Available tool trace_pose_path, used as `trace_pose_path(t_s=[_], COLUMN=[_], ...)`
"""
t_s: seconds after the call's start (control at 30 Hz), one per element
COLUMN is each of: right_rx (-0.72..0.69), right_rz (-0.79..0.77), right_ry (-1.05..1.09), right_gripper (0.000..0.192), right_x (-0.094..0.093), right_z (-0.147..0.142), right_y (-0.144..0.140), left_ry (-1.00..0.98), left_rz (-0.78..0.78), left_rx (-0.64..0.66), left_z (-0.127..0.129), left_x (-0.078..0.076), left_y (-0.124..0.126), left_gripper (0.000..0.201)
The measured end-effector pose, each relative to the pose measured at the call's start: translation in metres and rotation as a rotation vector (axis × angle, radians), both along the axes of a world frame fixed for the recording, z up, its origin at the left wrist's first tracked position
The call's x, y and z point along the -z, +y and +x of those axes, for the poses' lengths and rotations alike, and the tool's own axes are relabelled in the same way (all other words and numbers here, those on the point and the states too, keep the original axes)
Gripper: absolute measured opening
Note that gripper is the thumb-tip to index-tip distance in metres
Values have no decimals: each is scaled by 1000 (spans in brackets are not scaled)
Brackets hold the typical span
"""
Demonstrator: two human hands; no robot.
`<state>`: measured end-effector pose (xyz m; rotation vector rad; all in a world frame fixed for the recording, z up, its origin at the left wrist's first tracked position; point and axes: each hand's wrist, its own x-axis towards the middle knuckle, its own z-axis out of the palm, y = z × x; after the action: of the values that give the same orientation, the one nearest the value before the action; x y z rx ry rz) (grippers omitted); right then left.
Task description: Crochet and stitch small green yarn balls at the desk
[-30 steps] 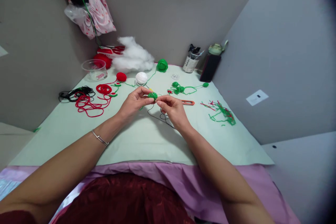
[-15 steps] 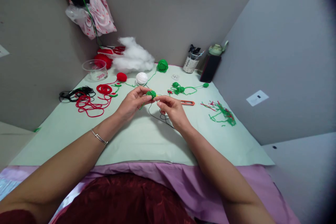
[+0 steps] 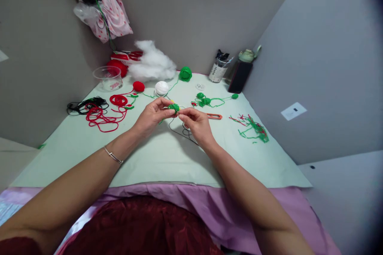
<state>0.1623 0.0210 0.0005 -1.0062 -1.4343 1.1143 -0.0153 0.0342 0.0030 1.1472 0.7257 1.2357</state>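
My left hand (image 3: 152, 116) pinches a small green crocheted piece (image 3: 174, 107) between thumb and fingers, above the middle of the table. Close against its right side is my right hand (image 3: 196, 123), fingertips pressed together on something too small to make out. From the green piece a dark thread (image 3: 176, 130) hangs in a curve and loops beneath my right hand. A bit of yellow shows beside the green piece. Just right of my right hand lies an orange-handled tool (image 3: 214, 116), partly hidden by that hand.
Behind my hands are a white yarn ball (image 3: 162, 88), a green yarn ball (image 3: 185, 74) and white stuffing (image 3: 152, 65). Red yarn (image 3: 103, 119) and black yarn (image 3: 85, 106) lie left, near a clear tub (image 3: 107, 79). Yarn scraps (image 3: 254, 129) lie right; a bottle (image 3: 247, 55) stands behind.
The green piece has turned slightly and shifted a little to the right in my left hand. My right fingertips stay close beside it. The rest looks the same.
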Motion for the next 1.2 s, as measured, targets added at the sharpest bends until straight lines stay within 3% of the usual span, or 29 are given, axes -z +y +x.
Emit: trace_pose_path(t_s=[0.3,0.6,0.8,0.87,1.07,1.2], right_rx=[9,-95,-123,-102,127,134], right_rz=[-45,-327,-324,-254,273,298], right_ry=[2,229,262,183,-326,-411], right_gripper=[23,40,39,34,11,8], right_x=[-5,-4,-4,-6,-7,-9], right_z=[-2,2,1,2,3,4], right_y=[-1,2,0,0,-3,-3], left_ry=[35,109,143,147,239,295], left_rz=[46,109,126,117,114,99], left_rx=[-12,-32,-22,-29,-36,15], left_z=[3,6,6,5,2,4], left_x=[5,4,4,5,5,2], left_y=[-1,-3,-1,0,0,-2], left_gripper=[30,27,31,32,33,34])
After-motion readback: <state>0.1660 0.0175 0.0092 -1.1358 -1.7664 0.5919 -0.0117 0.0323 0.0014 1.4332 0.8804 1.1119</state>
